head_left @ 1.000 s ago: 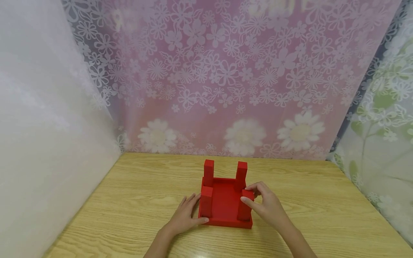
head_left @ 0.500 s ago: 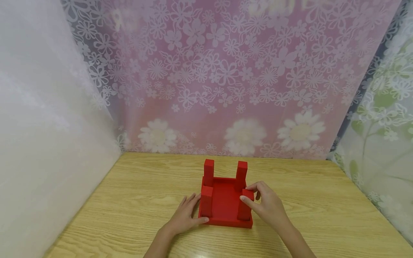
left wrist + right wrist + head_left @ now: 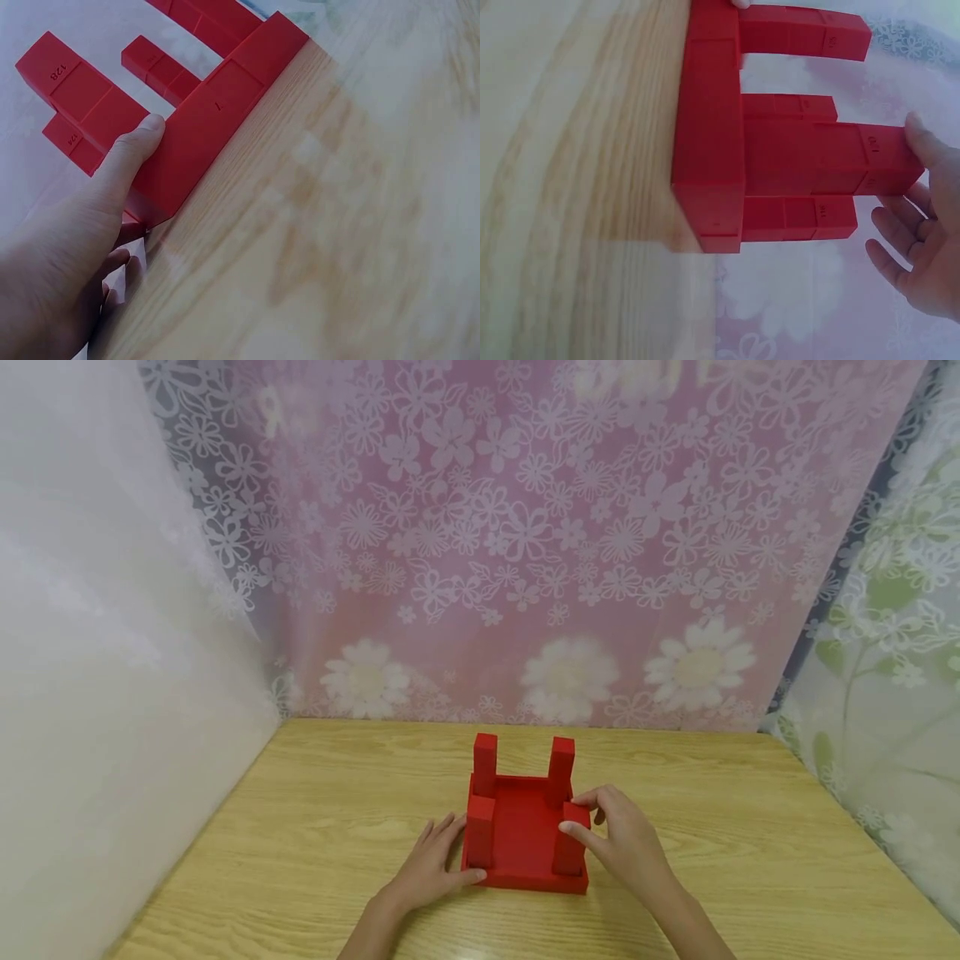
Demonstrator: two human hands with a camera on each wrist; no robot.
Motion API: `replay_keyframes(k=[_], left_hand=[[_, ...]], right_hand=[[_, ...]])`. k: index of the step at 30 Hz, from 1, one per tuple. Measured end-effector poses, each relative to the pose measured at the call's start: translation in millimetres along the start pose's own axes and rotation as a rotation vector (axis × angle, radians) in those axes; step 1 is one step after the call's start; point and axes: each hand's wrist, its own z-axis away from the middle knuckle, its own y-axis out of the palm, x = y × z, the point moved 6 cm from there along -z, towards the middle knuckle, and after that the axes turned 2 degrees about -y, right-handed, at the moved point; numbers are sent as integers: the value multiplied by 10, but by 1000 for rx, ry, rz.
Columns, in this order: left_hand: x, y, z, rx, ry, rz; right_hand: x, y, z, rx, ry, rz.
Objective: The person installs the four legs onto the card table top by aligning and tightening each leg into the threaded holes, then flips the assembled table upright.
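A red square tray [image 3: 534,882] lies on the wooden table, with several red square posts standing up from its corners like legs. My left hand [image 3: 423,870] holds the near left corner: in the left wrist view the thumb [image 3: 142,139] lies on the front wall, and the fingers go round the side, partly hidden. With thumb and forefinger my right hand [image 3: 628,842] pinches the top of the near right post [image 3: 817,157]; its other fingers hang loosely curled below. The near left post [image 3: 480,835] rises beside my left hand. Raised numbers mark the posts.
The wood-grain table [image 3: 337,793] reaches back to a pink flowered curtain [image 3: 465,552]. A pale sheet [image 3: 127,635] hangs along the left side, and a green-and-white flowered one [image 3: 892,677] along the right. The far posts [image 3: 486,758] stand toward the curtain.
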Motion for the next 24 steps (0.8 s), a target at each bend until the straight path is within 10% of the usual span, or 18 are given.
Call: replay_keyframes(k=[14, 24], left_hand=[[-27, -2, 10, -53, 45, -51], [-153, 24, 52, -53, 121, -80]], right_hand=[[-437, 269, 206, 248, 184, -304], [-702, 673, 424, 338, 19, -323]])
